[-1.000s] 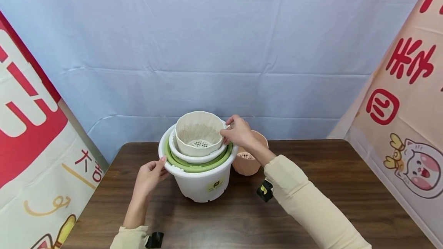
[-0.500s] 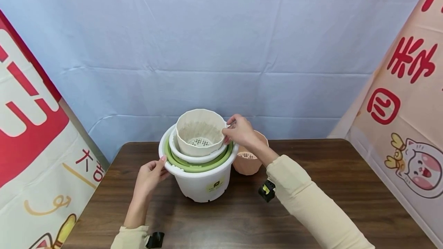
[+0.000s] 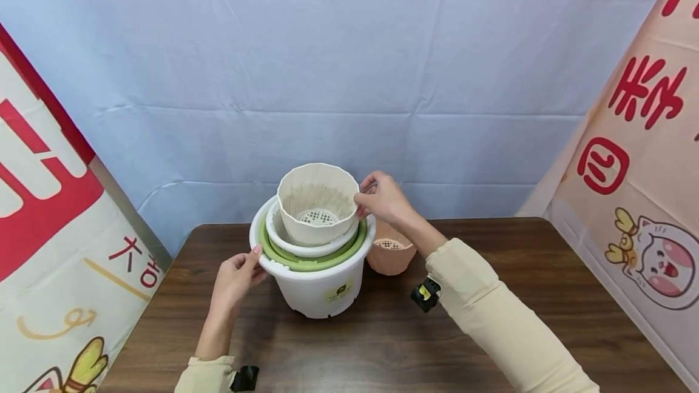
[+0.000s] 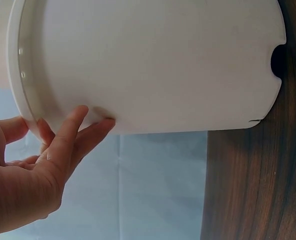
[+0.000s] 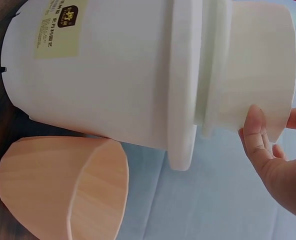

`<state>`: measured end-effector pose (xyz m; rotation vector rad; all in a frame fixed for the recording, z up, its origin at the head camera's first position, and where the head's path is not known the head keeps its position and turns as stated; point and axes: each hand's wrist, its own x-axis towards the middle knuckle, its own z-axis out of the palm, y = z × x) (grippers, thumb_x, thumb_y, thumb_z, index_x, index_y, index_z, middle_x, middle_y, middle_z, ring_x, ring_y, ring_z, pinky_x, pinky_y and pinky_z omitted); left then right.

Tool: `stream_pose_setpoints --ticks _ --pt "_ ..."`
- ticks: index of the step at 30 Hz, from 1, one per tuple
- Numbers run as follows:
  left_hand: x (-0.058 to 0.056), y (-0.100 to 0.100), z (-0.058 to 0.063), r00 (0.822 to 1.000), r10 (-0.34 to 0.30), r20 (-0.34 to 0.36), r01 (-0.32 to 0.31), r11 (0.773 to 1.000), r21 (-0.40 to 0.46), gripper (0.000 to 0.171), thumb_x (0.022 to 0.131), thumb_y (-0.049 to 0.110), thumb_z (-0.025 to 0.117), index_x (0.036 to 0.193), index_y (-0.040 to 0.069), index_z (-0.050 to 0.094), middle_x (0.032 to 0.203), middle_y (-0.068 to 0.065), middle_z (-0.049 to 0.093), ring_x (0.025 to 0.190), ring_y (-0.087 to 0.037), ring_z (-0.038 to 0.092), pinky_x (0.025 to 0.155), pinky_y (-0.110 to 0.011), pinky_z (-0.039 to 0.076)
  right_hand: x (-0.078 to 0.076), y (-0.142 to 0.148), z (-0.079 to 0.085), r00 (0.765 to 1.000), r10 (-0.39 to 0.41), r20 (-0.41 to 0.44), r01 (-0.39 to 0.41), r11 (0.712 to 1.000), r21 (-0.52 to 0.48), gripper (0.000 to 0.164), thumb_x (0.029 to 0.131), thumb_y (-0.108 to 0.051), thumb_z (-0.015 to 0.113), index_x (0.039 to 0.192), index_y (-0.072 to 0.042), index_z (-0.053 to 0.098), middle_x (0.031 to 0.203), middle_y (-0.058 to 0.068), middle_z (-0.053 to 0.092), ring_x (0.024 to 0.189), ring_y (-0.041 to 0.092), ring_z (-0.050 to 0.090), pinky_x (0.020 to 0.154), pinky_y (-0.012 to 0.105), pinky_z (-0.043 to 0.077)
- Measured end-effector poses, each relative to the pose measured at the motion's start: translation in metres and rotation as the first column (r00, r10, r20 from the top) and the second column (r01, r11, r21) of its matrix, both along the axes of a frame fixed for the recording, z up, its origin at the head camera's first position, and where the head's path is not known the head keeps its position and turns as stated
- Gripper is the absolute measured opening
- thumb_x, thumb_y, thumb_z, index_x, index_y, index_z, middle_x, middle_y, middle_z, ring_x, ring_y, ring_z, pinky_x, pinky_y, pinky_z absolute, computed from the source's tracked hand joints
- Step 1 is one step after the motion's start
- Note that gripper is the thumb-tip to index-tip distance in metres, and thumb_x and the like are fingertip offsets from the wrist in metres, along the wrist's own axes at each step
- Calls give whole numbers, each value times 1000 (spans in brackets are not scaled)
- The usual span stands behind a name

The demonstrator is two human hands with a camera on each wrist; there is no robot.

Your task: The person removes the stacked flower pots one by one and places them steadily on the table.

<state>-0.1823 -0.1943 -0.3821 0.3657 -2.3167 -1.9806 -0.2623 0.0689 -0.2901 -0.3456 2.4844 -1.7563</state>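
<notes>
A large white flowerpot (image 3: 314, 293) stands on the table with a green pot (image 3: 311, 265) and a smaller white pot (image 3: 315, 252) nested in it. Topmost is a cream flowerpot (image 3: 314, 199) with a holed bottom, raised partly out of the stack. My right hand (image 3: 384, 200) pinches its right rim, thumb inside and fingers outside, as the right wrist view shows. The left hand (image 3: 235, 281) holds the large pot's rim at the left, thumb on top, and in the left wrist view its fingers (image 4: 70, 132) lie against the outer wall.
An orange flowerpot (image 3: 390, 256) stands right behind the stack, partly hidden by the right forearm. The brown wooden table (image 3: 491, 296) meets a pale blue cloth backdrop (image 3: 327, 77). Printed banners (image 3: 644, 168) hang on both sides.
My right hand has moved up slightly, lifting the cream pot a little higher out of the nested pots. The left hand has stayed on the large pot's rim.
</notes>
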Motion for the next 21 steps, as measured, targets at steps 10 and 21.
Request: stream_pose_setpoints --ticks 10,21 --pt "-1 0 -1 1000 4 2 -4 1000 11 47 96 31 49 108 -14 52 90 -11 61 71 -5 62 69 -21 55 2 7 13 1000 -6 -5 6 998 -67 21 80 6 48 100 8 42 84 28 57 56 23 62 65 45 57" --pt "-2 -1 -2 1000 2 2 -2 1000 14 47 96 30 48 108 -15 51 92 -13 60 70 -5 62 68 -20 55 8 15 28 999 -20 -36 15 991 -132 18 79 8 47 96 8 42 69 17 54 52 21 60 62 40 58"
